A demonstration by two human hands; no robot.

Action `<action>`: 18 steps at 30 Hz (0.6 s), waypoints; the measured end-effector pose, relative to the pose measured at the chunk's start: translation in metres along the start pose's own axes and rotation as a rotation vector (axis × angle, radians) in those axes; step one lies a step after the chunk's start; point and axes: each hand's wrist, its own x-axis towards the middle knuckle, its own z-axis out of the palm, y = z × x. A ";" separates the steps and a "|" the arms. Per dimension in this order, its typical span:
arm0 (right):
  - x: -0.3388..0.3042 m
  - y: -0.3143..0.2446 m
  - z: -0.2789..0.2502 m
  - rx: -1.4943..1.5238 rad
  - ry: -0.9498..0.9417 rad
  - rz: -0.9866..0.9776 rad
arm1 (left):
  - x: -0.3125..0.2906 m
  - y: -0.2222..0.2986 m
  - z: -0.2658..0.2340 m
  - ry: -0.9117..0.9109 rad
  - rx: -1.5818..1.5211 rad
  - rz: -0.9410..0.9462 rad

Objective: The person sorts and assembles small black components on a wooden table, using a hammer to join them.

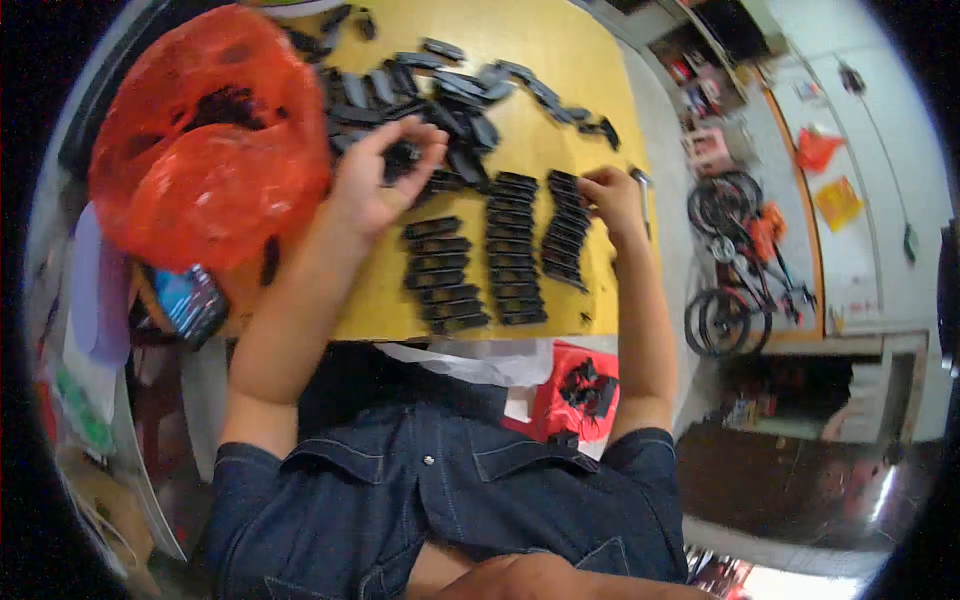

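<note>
My left hand (378, 185) is curled around a small dark part (402, 158), beside a loose heap of black plastic pieces (460, 100) on the yellow table (590, 60). What exactly it holds is blurred and partly covered by the fingers. My right hand (615, 205) pinches the right end of a black plastic piece (565, 185) at the far end of the right row. Three rows of similar slim black pieces lie side by side: a left row (445, 275), a middle row (515, 250) and the right row (563, 240).
A large red plastic bag (215, 160) stands at the left of the table. A red container (565, 400) with black parts sits below the table's near edge. Near the right edge lies a metal tool (643, 190). Bicycles (740, 265) stand by the wall at the right.
</note>
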 end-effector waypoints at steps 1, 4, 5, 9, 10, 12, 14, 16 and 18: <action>0.005 0.010 -0.003 -0.011 -0.011 -0.020 | -0.004 -0.001 0.008 0.069 0.046 0.029; 0.016 0.029 -0.005 -0.053 0.001 -0.034 | 0.002 -0.006 0.006 0.049 0.051 0.015; 0.021 0.031 -0.004 -0.083 0.014 -0.037 | 0.001 -0.008 0.008 0.048 0.053 0.007; 0.049 0.041 0.002 -0.148 0.013 -0.113 | -0.001 -0.011 0.013 0.107 0.130 0.023; 0.050 0.036 0.005 -0.145 0.004 -0.114 | -0.001 -0.009 0.010 0.097 0.130 0.022; 0.054 0.031 0.009 -0.213 -0.036 -0.135 | -0.002 -0.007 0.008 0.085 0.127 0.011; 0.063 0.039 0.008 -0.259 -0.049 -0.135 | -0.002 -0.008 0.011 0.064 0.123 -0.004; 0.065 0.038 0.008 -0.304 -0.072 -0.138 | -0.002 -0.009 0.013 0.093 0.138 -0.003; 0.062 0.033 0.006 -0.372 -0.101 -0.113 | 0.000 -0.006 0.001 0.003 0.105 -0.046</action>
